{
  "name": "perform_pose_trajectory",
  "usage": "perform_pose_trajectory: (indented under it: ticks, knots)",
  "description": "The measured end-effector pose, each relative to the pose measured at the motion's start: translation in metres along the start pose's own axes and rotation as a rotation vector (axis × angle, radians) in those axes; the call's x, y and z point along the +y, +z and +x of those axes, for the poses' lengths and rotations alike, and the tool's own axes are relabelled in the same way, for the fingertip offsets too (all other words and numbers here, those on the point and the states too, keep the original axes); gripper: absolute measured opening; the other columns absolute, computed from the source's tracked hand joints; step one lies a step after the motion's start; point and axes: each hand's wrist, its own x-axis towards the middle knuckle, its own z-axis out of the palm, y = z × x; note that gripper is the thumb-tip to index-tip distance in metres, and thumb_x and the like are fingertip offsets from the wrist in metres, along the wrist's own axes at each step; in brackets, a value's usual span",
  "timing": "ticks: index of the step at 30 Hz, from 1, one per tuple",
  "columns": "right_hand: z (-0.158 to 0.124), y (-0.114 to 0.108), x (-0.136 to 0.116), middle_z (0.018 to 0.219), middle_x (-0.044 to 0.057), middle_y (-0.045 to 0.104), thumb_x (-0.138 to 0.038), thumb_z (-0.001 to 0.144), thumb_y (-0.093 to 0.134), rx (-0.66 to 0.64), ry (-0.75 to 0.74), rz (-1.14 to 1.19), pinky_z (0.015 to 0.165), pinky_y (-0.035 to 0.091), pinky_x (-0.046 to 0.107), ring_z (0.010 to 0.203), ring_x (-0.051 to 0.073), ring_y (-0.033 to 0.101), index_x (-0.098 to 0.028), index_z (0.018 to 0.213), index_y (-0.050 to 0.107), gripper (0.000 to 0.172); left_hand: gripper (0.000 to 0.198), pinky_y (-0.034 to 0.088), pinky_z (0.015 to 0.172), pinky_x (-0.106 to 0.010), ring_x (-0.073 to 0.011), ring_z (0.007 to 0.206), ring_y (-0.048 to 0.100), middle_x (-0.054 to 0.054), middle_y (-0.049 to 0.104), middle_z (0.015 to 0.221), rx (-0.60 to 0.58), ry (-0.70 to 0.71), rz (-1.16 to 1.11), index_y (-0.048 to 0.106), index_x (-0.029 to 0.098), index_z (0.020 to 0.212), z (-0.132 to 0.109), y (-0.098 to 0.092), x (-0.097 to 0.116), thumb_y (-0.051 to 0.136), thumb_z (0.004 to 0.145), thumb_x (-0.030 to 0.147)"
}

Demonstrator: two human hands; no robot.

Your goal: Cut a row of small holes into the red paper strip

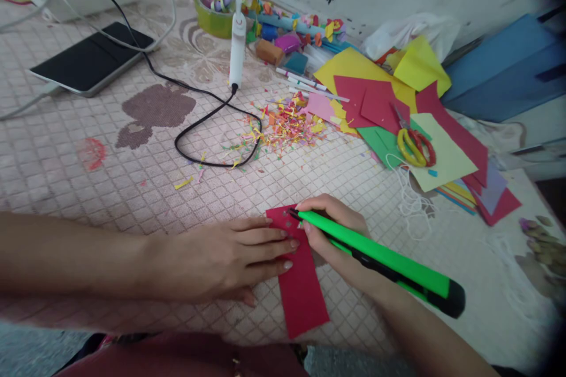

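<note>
A red paper strip point(303, 294) lies on the patterned tablecloth close to the front edge. My left hand point(230, 253) rests flat across its left side, fingers stretched out and a little apart. In my right hand point(336, 224) is a green utility knife point(380, 241) with black parts, gripped near its front like a pen. The knife's tip touches or hovers just over the strip's upper end, where small greyish marks show. Whether the blade is in the paper I cannot tell.
Paper scraps point(292, 121) and a black cable point(177, 141) from a white glue gun point(237, 47) lie beyond my hands. To the right are coloured papers point(380, 100), scissors point(415, 147) and white string point(411, 200). A tablet point(92, 56) sits far left.
</note>
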Motion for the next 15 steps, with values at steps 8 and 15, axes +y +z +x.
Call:
perform_pose_trajectory:
  ticks: [8, 15]
  knots:
    - [0.001, -0.001, 0.0, 0.095, 0.002, 0.075, -0.015, 0.091, 0.059, -0.001, 0.014, 0.024, 0.076, 0.058, 0.032, 0.085, 0.017, 0.072, -0.025, 0.104, 0.068, 0.018, 0.034, 0.047, 0.114, -0.038, -0.0235, 0.129, 0.06, -0.014, 0.068, 0.136, 0.205, -0.112, -0.109, 0.072, 0.013, 0.116, 0.002, -0.01, -0.014, 0.044, 0.11, 0.03]
    - [0.001, -0.001, 0.0, 0.096, 0.002, 0.074, -0.014, 0.091, 0.058, -0.008, 0.007, 0.023, 0.074, 0.057, 0.031, 0.085, 0.017, 0.071, -0.024, 0.105, 0.067, 0.02, 0.047, 0.029, 0.123, -0.064, -0.0386, 0.155, 0.032, -0.022, 0.037, 0.164, 0.005, -0.083, -0.134, 0.057, 0.022, 0.146, -0.004, -0.013, -0.038, 0.061, 0.102, 0.039]
